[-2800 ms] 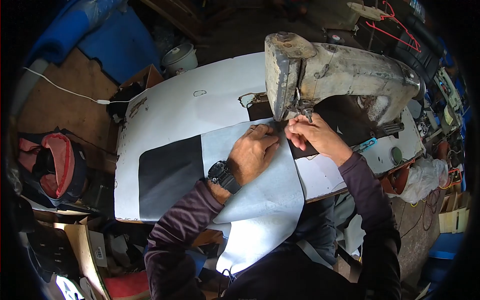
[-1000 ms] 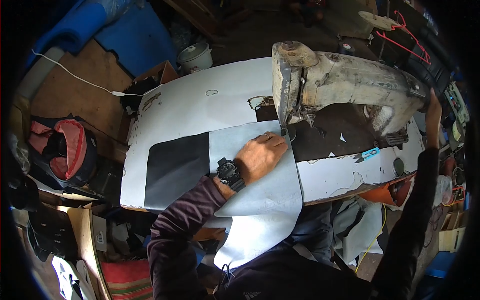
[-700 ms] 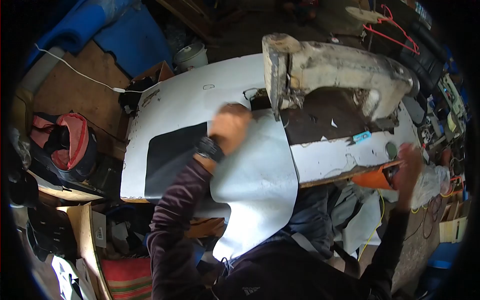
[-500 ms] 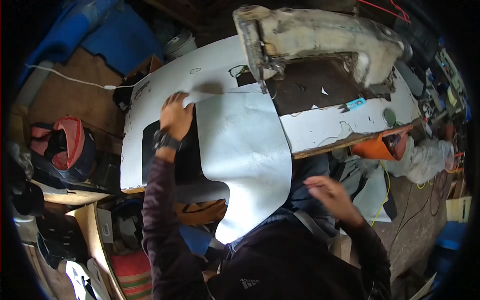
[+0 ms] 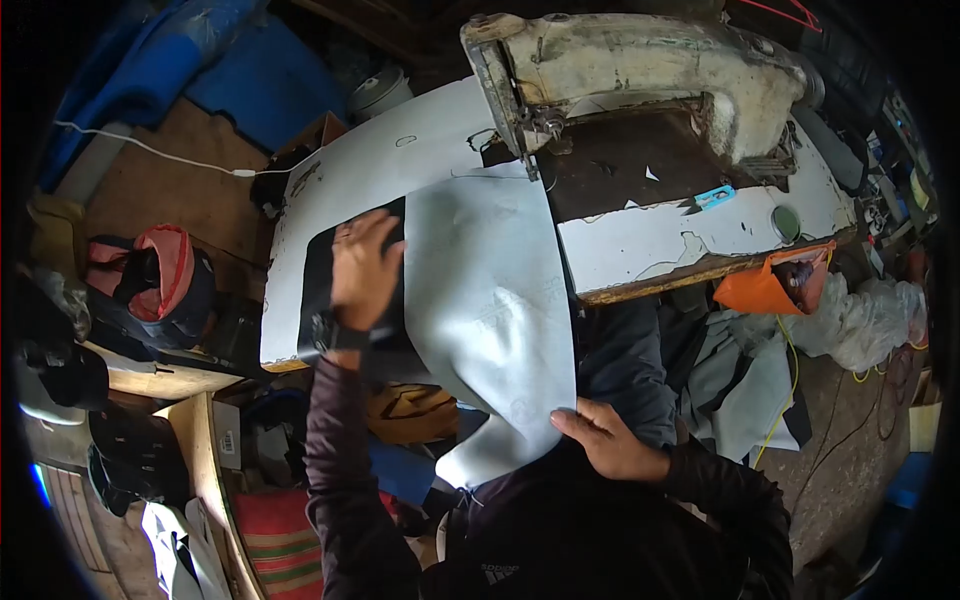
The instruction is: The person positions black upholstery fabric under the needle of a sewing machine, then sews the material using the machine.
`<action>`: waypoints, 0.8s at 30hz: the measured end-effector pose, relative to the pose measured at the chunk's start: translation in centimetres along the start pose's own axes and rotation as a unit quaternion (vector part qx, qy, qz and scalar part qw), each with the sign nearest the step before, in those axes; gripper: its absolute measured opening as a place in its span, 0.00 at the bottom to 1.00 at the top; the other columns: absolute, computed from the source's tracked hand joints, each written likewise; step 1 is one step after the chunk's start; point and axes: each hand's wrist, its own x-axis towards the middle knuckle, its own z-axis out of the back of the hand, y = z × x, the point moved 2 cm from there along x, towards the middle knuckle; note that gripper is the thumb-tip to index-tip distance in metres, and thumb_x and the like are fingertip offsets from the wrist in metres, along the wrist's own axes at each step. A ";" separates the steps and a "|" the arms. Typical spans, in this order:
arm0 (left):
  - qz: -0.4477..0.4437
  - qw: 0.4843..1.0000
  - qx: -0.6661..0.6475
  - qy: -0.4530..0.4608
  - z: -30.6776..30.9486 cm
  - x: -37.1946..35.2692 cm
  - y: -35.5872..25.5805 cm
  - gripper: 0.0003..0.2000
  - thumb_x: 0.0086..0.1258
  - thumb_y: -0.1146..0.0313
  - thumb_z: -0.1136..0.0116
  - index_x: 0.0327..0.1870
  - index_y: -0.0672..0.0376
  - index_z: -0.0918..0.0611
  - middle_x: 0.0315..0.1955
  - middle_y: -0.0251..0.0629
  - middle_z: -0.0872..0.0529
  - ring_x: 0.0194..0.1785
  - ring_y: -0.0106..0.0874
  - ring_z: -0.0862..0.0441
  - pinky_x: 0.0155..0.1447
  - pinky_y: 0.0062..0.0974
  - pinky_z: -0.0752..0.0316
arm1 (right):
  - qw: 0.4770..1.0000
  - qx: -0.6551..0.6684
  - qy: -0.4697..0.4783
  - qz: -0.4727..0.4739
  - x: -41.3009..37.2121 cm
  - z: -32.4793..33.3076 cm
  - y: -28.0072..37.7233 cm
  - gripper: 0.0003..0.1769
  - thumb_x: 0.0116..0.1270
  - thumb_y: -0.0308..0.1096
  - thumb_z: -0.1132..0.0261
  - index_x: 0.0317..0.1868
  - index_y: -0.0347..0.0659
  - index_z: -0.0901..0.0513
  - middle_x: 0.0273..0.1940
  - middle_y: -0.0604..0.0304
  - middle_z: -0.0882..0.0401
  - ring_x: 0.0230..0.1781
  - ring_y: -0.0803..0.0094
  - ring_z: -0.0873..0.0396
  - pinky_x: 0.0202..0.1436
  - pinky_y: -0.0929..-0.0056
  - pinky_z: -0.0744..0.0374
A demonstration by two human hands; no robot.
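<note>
A large pale sheet (image 5: 490, 270) lies on the white table, its upper end by the needle of the old sewing machine (image 5: 640, 65) and its lower end hanging over my lap. Beside its left edge is a black piece (image 5: 322, 265). Over that black piece, my left hand (image 5: 365, 270) has its fingers apart and holds nothing; a dark watch is on the wrist. My right hand (image 5: 612, 442) pinches the sheet's lower right edge between thumb and fingers.
A blue-handled cutter (image 5: 712, 198) and a small round tin (image 5: 785, 224) lie on the white table (image 5: 640, 245), right of the sheet. An orange pouch (image 5: 750, 290) hangs at its front edge. An open bag (image 5: 160, 280) stands at the left.
My left hand has let go of the sheet's upper left corner and moved down over the black piece. My right hand has come left and taken hold of the sheet's edge.
</note>
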 end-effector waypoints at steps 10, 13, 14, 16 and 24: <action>-0.265 0.939 -0.193 0.103 1.4 -4.0 -20.8 0.10 0.61 0.71 0.34 0.43 0.58 0.12 0.46 0.38 0.21 0.58 0.39 0.16 0.60 0.39 0.14 | 0.993 -0.106 0.007 0.054 -1.1 1.3 2.1 0.13 0.89 0.36 0.39 0.53 0.31 0.19 0.29 0.65 0.29 0.29 0.82 0.35 0.32 0.71 0.32; -0.259 0.940 -0.191 0.115 1.2 -4.3 -20.9 0.07 0.64 0.70 0.34 0.41 0.59 0.13 0.49 0.42 0.21 0.62 0.43 0.16 0.62 0.38 0.12 | 0.991 -0.117 0.009 0.064 -1.0 1.9 2.7 0.12 0.89 0.35 0.38 0.52 0.32 0.19 0.28 0.65 0.31 0.28 0.82 0.36 0.31 0.70 0.32; -0.260 0.940 -0.187 0.121 1.1 -4.3 -20.9 0.07 0.66 0.69 0.35 0.42 0.59 0.13 0.51 0.44 0.21 0.63 0.44 0.15 0.63 0.38 0.11 | 0.990 -0.123 0.012 0.067 -1.0 2.1 2.9 0.12 0.89 0.35 0.39 0.52 0.32 0.18 0.28 0.65 0.31 0.28 0.81 0.36 0.31 0.70 0.32; -0.254 0.943 -0.192 0.093 0.9 -4.2 -21.2 0.05 0.63 0.71 0.34 0.38 0.59 0.14 0.48 0.40 0.21 0.60 0.41 0.16 0.58 0.36 0.12 | 0.991 -0.119 0.023 0.052 -1.0 2.3 3.2 0.13 0.89 0.35 0.39 0.51 0.32 0.18 0.28 0.65 0.31 0.28 0.81 0.36 0.31 0.70 0.32; -0.264 0.944 -0.168 0.105 0.9 -3.9 -21.4 0.05 0.64 0.72 0.35 0.39 0.58 0.15 0.50 0.41 0.21 0.59 0.42 0.17 0.58 0.34 0.11 | 0.950 -0.276 -0.080 0.120 0.4 6.4 3.9 0.12 0.81 0.36 0.30 0.47 0.33 0.18 0.33 0.49 0.18 0.30 0.56 0.20 0.37 0.56 0.21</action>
